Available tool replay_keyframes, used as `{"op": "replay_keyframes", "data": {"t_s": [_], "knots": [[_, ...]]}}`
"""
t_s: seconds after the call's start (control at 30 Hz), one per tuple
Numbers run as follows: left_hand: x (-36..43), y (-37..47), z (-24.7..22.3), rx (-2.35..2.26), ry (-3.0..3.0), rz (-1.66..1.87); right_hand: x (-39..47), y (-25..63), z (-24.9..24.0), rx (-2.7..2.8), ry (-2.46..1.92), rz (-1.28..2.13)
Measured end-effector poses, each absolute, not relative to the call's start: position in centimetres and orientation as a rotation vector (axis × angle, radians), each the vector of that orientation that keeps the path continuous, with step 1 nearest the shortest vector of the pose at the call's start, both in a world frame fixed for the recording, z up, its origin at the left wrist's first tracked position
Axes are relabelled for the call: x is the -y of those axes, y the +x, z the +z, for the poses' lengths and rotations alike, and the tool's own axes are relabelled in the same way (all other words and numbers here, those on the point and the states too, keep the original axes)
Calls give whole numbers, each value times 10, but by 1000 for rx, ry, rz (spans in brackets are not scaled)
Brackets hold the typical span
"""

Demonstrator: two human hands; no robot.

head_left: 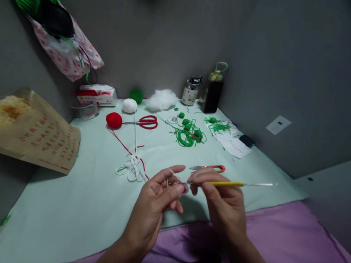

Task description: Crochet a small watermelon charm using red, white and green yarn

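Observation:
Above the front part of the table, my left hand (158,201) pinches a small red and white crochet piece (185,188), with a strand of white yarn running over its raised index finger. My right hand (223,198) is closed around a crochet hook (227,183) with a yellow handle, its tip meeting the piece at my left fingertips. Loose white yarn loops (131,167) lie beyond my left hand, beside a red strand. They lead back to a white yarn ball (129,106) and a red yarn ball (114,120). Orange thread snips (217,168) lie just behind my right hand.
Red-handled scissors (148,122), green yarn pieces (190,134) and white stuffing (162,99) lie farther back. A dark bottle (213,95) and a jar (189,92) stand by the wall. At left are a paper bag with bread (45,133) and a tissue pack (103,96).

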State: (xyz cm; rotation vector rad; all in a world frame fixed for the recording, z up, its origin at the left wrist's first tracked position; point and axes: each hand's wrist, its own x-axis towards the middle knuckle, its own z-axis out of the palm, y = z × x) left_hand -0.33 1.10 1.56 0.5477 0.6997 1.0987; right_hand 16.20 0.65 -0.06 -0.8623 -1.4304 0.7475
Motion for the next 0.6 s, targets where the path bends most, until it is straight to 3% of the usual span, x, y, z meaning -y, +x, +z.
{"op": "replay_keyframes", "data": {"t_s": [0.33,0.6], "knots": [[-9,-5,14,-733,620,1116,-10,163,-3,1228,-744,1038],[-8,-7,12,-823,741,1184,4,167,2,1583,-843,595]]}}
